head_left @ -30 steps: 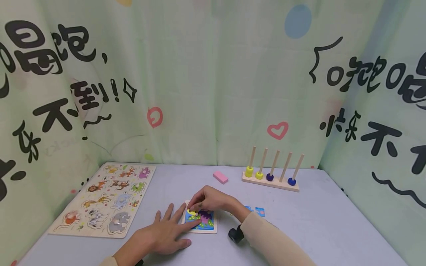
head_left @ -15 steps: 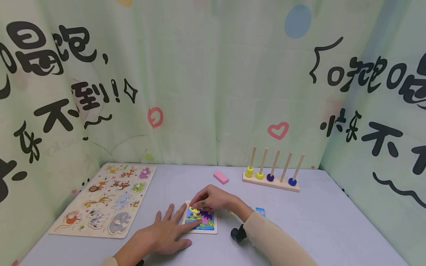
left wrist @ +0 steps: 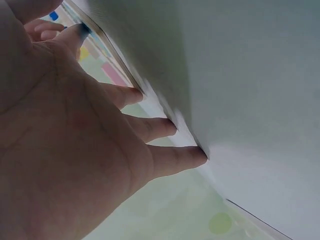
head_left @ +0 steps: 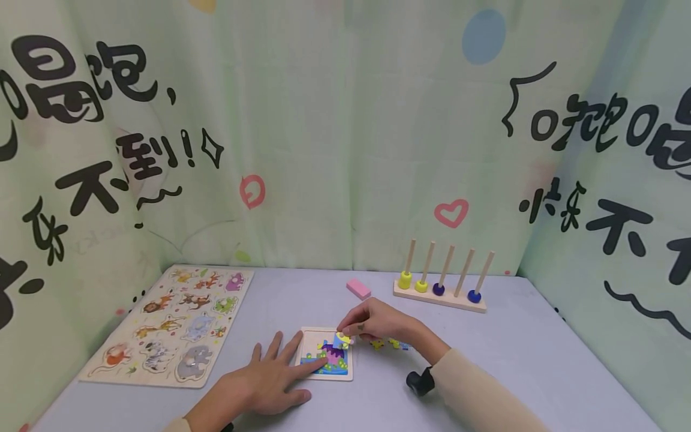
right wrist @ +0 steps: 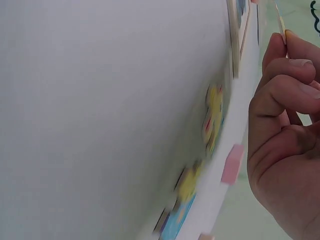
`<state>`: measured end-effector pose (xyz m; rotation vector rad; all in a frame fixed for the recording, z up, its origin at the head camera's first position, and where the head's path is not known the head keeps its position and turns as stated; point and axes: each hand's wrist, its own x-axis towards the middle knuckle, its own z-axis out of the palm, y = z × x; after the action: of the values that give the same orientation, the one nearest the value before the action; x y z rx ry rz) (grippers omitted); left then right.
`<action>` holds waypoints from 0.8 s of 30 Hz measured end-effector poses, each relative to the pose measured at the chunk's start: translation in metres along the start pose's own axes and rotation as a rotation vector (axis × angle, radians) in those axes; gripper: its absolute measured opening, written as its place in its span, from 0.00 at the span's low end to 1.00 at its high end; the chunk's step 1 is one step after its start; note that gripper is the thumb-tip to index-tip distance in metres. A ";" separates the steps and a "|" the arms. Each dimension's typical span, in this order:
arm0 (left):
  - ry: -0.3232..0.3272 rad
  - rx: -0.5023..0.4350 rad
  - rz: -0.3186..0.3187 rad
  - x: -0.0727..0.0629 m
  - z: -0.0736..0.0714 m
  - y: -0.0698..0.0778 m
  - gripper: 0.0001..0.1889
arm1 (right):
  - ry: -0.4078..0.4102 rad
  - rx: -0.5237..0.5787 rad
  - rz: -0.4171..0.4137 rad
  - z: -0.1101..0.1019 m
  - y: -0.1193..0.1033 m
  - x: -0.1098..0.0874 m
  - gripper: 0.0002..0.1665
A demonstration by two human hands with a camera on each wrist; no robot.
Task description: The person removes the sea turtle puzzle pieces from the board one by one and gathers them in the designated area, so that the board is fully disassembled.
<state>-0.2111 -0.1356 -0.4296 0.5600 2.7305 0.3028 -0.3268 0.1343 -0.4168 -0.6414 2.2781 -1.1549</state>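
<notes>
A small jigsaw tray (head_left: 309, 343) lies on the table, its lower part filled with purple, green and blue pieces and its upper left showing bare wood. My left hand (head_left: 272, 381) rests spread out beside it, index finger reaching across onto the pieces. Thumb and fingers of my right hand (head_left: 378, 321) pinch a yellow-and-blue puzzle piece (head_left: 341, 341) above the tray's upper right corner. The right wrist view shows that piece (right wrist: 281, 22) edge-on between the fingertips. In the left wrist view, the left fingertips (left wrist: 172, 127) touch the tabletop along the tray's side.
Loose puzzle pieces (head_left: 378, 344) lie right of the tray, partly behind the right forearm. A pink block (head_left: 358, 288) sits farther back, near a wooden peg stand (head_left: 439, 296) with yellow and blue beads. At left lies a large animal puzzle board (head_left: 178, 318).
My right hand has lifted the yellow-and-blue puzzle piece off the tray's upper left and carried it right, baring the wood there. The left hand has stayed in place.
</notes>
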 end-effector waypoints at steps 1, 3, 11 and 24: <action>0.001 0.000 0.001 0.000 0.000 0.000 0.30 | 0.006 -0.006 0.003 -0.003 0.003 -0.004 0.09; 0.003 0.000 0.004 0.000 0.000 0.000 0.30 | 0.017 -0.019 0.014 -0.008 0.010 -0.011 0.09; 0.002 -0.014 0.030 -0.001 0.003 -0.002 0.30 | 0.021 -0.058 0.027 -0.021 0.026 -0.038 0.09; 0.009 -0.005 0.022 -0.001 0.000 -0.001 0.31 | 0.001 -0.048 0.024 -0.023 0.035 -0.054 0.08</action>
<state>-0.2100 -0.1369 -0.4296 0.5888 2.7335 0.3186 -0.3066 0.1993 -0.4225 -0.6296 2.3144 -1.0922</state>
